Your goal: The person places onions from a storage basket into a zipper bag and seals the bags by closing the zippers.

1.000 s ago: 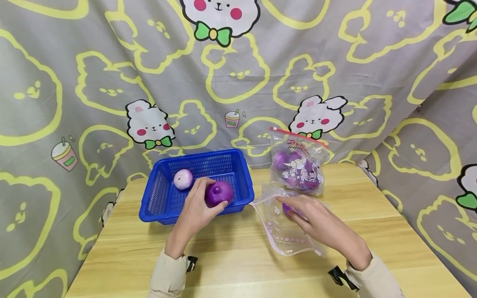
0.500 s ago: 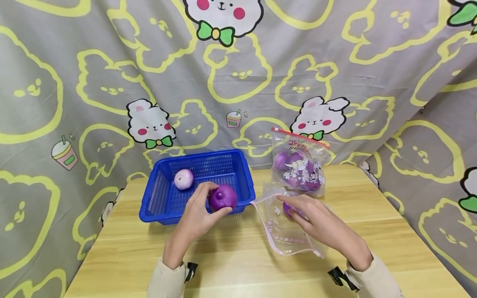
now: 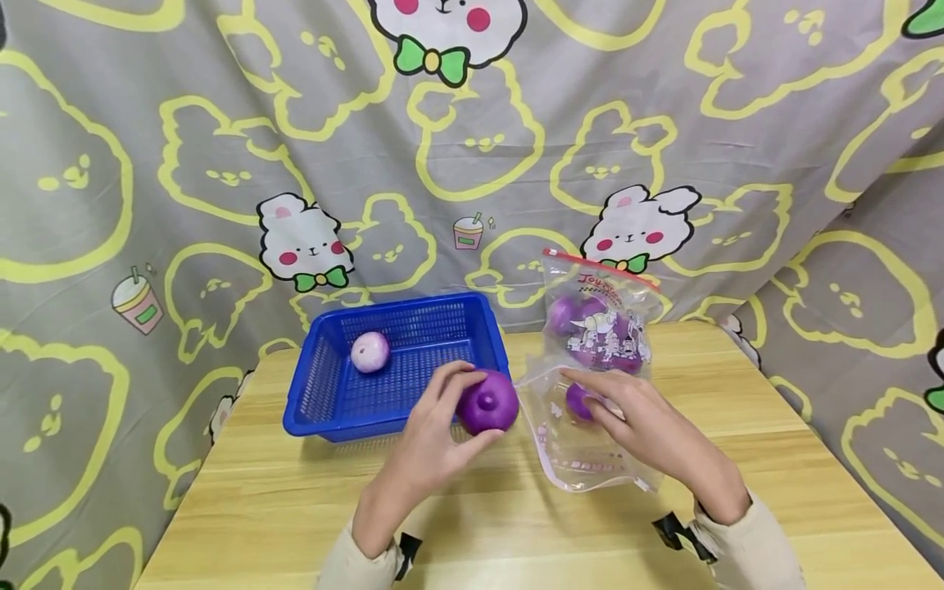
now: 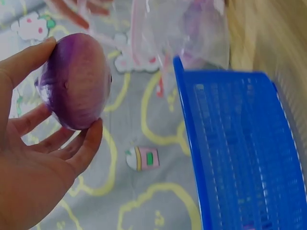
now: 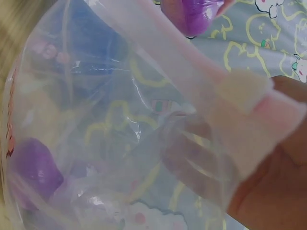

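Observation:
My left hand (image 3: 431, 447) grips a purple onion (image 3: 488, 401) between thumb and fingers, just right of the blue basket's front corner and close to the open mouth of a clear zip bag (image 3: 590, 455). In the left wrist view the onion (image 4: 76, 81) shows a paler side. My right hand (image 3: 652, 422) holds the bag by its upper edge; its thumb is partly hidden. Another purple onion (image 3: 580, 401) lies inside this bag, and it shows through the plastic in the right wrist view. One pale purple-white onion (image 3: 370, 352) sits in the blue basket (image 3: 335, 430).
Behind the open bag stands a second zip bag (image 3: 601, 319) with a red slider strip and several purple onions inside. Wooden tabletop (image 3: 280, 508) lies in front of the basket. A patterned grey curtain (image 3: 501, 123) hangs behind and at the sides.
My left hand has carried the purple onion out from over the basket, rightward toward the bag's mouth. My right hand keeps hold of the bag, nearly in place.

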The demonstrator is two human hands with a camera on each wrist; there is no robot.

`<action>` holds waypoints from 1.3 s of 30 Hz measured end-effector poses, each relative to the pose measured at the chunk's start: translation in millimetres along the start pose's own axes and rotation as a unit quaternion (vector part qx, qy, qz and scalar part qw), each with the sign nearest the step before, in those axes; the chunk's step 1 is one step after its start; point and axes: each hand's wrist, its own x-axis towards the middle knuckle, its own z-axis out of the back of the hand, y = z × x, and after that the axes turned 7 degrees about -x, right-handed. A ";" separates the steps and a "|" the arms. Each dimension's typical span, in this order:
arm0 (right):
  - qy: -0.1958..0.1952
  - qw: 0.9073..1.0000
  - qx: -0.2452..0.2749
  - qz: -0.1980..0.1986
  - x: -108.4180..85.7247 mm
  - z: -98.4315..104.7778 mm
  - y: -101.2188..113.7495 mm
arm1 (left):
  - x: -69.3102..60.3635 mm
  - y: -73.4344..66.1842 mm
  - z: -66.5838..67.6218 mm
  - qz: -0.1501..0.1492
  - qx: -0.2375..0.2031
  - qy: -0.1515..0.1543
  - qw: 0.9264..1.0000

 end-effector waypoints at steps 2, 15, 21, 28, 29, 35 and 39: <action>0.002 1.000 0.001 -0.001 0.3 0.4 -0.5 | -0.3 -4.9 -6.6 -0.018 0.002 0.009 1.000; -0.002 1.000 -0.013 0.008 5.4 4.8 2.7 | -2.1 -22.7 -42.6 -0.107 0.016 0.055 0.993; 0.005 1.000 -0.004 0.016 4.5 1.9 8.9 | -4.4 -28.0 -55.3 -0.101 0.027 0.064 0.992; 0.011 1.000 0.001 0.002 1.8 0.7 16.9 | -8.9 -25.0 -66.0 -0.127 0.083 0.072 0.986; 0.010 1.000 0.001 0.000 0.8 0.7 17.8 | -9.4 -24.5 -66.9 -0.130 0.094 0.073 0.984; 0.000 1.000 0.002 0.004 -2.8 0.2 20.5 | -10.3 -21.5 -68.4 -0.130 0.132 0.077 0.980; -0.006 1.000 0.001 0.009 -1.3 -0.1 21.1 | -10.5 -19.0 -68.0 -0.127 0.173 0.063 0.975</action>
